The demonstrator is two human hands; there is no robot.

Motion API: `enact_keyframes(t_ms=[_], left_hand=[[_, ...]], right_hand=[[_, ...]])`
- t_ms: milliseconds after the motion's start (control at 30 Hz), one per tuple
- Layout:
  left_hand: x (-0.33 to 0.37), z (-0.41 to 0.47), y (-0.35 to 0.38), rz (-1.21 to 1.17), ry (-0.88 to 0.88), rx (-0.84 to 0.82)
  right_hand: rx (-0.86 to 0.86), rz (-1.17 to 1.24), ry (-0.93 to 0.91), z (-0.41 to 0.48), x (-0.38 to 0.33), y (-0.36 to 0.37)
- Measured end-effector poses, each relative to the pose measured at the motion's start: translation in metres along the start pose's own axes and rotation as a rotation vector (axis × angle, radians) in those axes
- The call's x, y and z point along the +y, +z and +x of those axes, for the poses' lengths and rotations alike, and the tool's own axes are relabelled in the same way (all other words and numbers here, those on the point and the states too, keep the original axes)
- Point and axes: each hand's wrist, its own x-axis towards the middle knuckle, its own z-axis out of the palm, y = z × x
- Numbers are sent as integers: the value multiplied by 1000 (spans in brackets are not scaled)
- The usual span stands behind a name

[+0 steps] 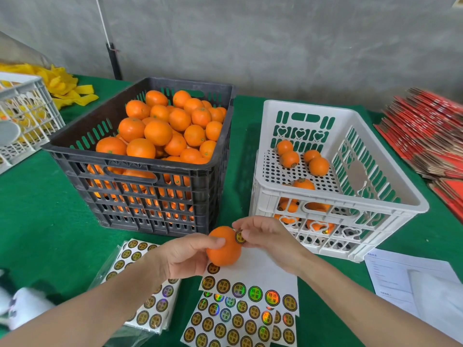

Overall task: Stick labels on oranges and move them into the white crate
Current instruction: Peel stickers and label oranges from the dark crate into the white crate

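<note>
One orange (pixel 223 249) sits in my left hand (pixel 185 257), just below the middle of the frame, with the fingers and thumb curled round its left side. My right hand (pixel 265 237) pinches a round label (pixel 240 236) between thumb and forefinger and holds it against the upper right of the peel. I cannot tell how much of it is stuck down.

I judge this to be the sticking step, and the curve of the fruit is the difficulty. I would anchor one edge of the label first, then roll the thumb across it so that no crease or bubble forms. The left grip should stay firm enough to stop the orange turning under that pressure, yet keep clear of the patch being covered. I would press the rim all round before letting go, since a lifted edge may peel off in the pile.

The white crate (pixel 338 196) stands at the right of the frame, just beyond my right hand, with a few fruits on its perforated floor. The black crate (pixel 140 169), centre left, is heaped with the supply. Sticker sheets (pixel 238 316) lie on the green surface (pixel 37 221) under both hands, along the lower edge. I would lower the fruit in rather than drop it.
</note>
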Motion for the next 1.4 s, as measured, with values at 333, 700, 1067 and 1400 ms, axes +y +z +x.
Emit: enact_keyframes(t_ms=[333,700,1067,1400], left_hand=[[4,-2,0,147,4,-90],[14,-4,4,382,38,-91],[30,-3,20,454,66,-127],[32,-2,12,385,158,131]], right_hand=[[-68,-444,-130,-3,-1,9],[94,-179,-48,-11,10,14],[30,-668,-311,-29,3,17],[480,-920,5,69,-85,-148]])
